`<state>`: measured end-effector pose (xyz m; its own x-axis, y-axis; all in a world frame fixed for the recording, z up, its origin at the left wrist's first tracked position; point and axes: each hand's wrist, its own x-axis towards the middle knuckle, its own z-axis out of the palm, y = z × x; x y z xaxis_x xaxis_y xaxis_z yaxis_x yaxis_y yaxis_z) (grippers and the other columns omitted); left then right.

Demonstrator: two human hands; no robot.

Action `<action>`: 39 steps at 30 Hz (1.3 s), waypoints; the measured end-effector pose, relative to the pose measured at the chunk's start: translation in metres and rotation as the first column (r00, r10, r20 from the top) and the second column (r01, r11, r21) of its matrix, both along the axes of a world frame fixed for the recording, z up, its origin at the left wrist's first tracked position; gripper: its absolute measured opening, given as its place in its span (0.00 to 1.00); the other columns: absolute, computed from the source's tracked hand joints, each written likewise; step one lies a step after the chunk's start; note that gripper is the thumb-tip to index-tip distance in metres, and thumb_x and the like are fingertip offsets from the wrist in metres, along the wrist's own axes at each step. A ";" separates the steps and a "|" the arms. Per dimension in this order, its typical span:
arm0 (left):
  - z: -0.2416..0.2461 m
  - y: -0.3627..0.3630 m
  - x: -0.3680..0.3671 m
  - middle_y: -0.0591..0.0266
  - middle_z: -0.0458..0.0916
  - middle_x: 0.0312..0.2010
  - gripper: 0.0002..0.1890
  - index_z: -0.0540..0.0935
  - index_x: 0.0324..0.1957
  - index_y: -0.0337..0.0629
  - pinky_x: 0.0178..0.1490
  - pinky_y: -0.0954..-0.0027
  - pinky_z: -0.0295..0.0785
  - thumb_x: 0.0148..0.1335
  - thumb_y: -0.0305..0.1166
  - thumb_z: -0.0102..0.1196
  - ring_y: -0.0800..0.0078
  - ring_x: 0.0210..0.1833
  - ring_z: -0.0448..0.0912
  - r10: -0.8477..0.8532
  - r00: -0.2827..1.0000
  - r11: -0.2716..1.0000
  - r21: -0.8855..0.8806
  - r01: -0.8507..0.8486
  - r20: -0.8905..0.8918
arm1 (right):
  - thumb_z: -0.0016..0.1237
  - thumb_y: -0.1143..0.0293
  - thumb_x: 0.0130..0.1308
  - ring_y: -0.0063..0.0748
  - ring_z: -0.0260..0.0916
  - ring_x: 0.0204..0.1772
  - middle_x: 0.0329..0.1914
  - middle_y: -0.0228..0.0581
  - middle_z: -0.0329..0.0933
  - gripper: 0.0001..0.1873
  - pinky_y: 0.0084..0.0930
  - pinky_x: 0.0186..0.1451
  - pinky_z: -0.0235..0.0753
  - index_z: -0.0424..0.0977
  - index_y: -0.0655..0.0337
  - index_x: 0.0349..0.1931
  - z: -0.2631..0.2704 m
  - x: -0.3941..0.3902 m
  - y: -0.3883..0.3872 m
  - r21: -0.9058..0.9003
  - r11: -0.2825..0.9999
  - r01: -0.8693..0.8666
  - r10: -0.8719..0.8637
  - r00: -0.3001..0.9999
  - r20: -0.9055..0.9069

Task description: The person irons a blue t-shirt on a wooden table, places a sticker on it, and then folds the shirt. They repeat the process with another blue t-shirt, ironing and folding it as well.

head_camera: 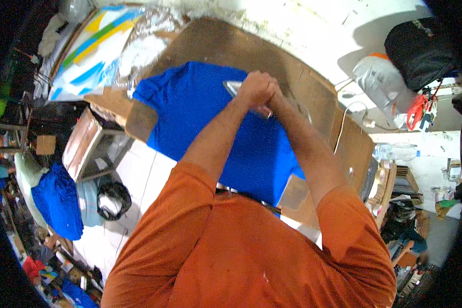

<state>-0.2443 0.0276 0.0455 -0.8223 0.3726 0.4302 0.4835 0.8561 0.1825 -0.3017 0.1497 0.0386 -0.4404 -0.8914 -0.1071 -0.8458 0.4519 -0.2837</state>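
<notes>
A blue T-shirt (200,111) lies spread on a brown board-topped table (219,42). On its upper right part stands a clothes iron (231,88), whose pale metallic tip shows. My left hand (252,87) and my right hand (271,94) are closed together over the iron's handle, their fingers overlapping. A ring shows on a finger below them; which hand it belongs to is unclear. The handle and most of the iron's body are hidden by the hands.
Clear plastic packaging and a striped panel (96,46) lie at the table's upper left. A white cable (343,123) hangs at the right, near a large plastic bottle (383,82). Left of the table are a wooden stool (85,146) and a blue cloth pile (59,204).
</notes>
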 end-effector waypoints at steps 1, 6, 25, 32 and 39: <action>-0.005 0.000 -0.001 0.54 0.85 0.52 0.34 0.81 0.42 0.41 0.52 0.49 0.76 0.33 0.52 0.74 0.48 0.51 0.82 -0.022 1.000 0.999 0.029 0.022 0.008 | 0.50 0.57 0.66 0.54 0.81 0.52 0.47 0.53 0.83 0.21 0.47 0.58 0.79 0.78 0.61 0.53 0.000 -0.003 0.002 0.005 1.000 -0.004 0.004 1.000 0.017; -0.013 0.003 -0.006 0.54 0.85 0.54 0.30 0.82 0.40 0.41 0.57 0.51 0.75 0.36 0.50 0.72 0.51 0.56 0.81 -0.005 0.998 0.983 0.183 -0.006 0.060 | 0.51 0.57 0.66 0.55 0.82 0.51 0.46 0.53 0.83 0.22 0.48 0.57 0.80 0.78 0.62 0.53 -0.003 -0.007 0.001 0.015 1.000 -0.013 0.012 0.997 0.072; -0.061 -0.008 0.138 0.38 0.56 0.78 0.35 0.61 0.74 0.27 0.82 0.44 0.43 0.72 0.40 0.47 0.45 0.82 0.49 0.631 0.729 0.760 -0.024 -0.649 0.266 | 0.48 0.39 0.68 0.63 0.83 0.48 0.44 0.61 0.84 0.32 0.55 0.54 0.80 0.79 0.63 0.49 0.050 0.032 -0.005 -0.002 0.939 0.343 -0.342 0.938 0.048; -0.065 -0.004 0.134 0.42 0.55 0.78 0.34 0.63 0.73 0.28 0.83 0.46 0.40 0.69 0.38 0.47 0.47 0.83 0.49 0.673 0.700 0.730 -0.061 -0.681 0.238 | 0.49 0.39 0.67 0.60 0.83 0.49 0.44 0.59 0.85 0.33 0.53 0.53 0.82 0.80 0.64 0.49 0.050 0.031 0.035 0.062 0.885 0.461 -0.464 0.885 0.050; -0.056 -0.041 0.113 0.44 0.57 0.78 0.32 0.64 0.73 0.31 0.82 0.45 0.43 0.71 0.37 0.46 0.50 0.82 0.52 0.619 0.766 0.785 -0.102 -0.611 0.173 | 0.50 0.42 0.68 0.62 0.83 0.44 0.39 0.60 0.84 0.28 0.54 0.49 0.82 0.79 0.63 0.44 0.059 0.043 0.007 -0.029 0.889 0.458 -0.456 0.889 0.048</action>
